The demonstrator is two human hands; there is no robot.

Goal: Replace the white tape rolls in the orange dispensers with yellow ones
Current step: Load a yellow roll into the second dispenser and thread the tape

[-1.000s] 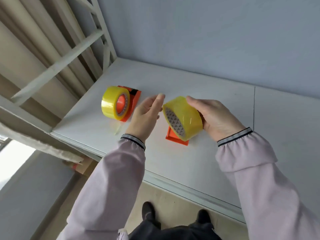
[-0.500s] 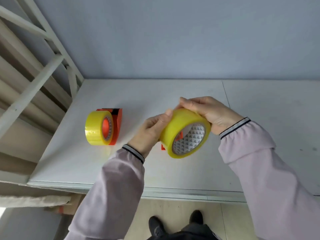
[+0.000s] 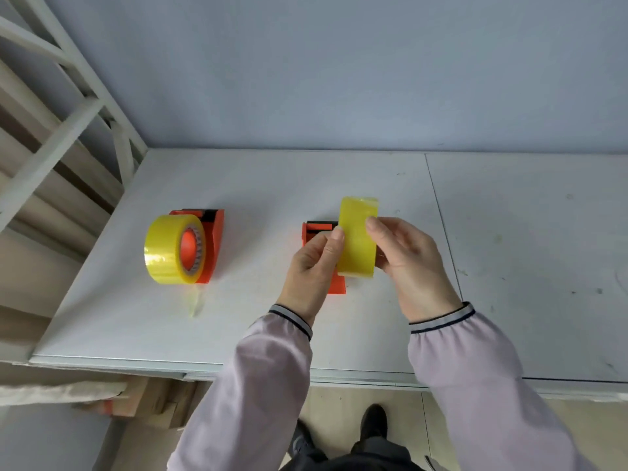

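Observation:
A yellow tape roll (image 3: 357, 236) is held edge-on between my left hand (image 3: 312, 270) and my right hand (image 3: 407, 263), just above an orange dispenser (image 3: 317, 229) lying on the white table (image 3: 272, 185). My left hand covers most of that dispenser; only its top and a lower corner show. To the left stands a second orange dispenser (image 3: 212, 246) with a yellow tape roll (image 3: 168, 254) mounted on its orange hub. A loose end of yellow tape (image 3: 194, 302) trails from it toward the table's front edge. No white roll is in view.
A white metal frame (image 3: 64, 107) with slanted bars rises at the table's left end. A grey wall runs behind the table. A seam (image 3: 441, 219) splits the tabletop right of my hands. Cardboard boxes (image 3: 136, 399) lie under the front-left edge. My shoes (image 3: 373, 423) show below.
The roll in my hands has turned from showing its open core to edge-on and moved over the right dispenser. The view has tilted and levelled out.

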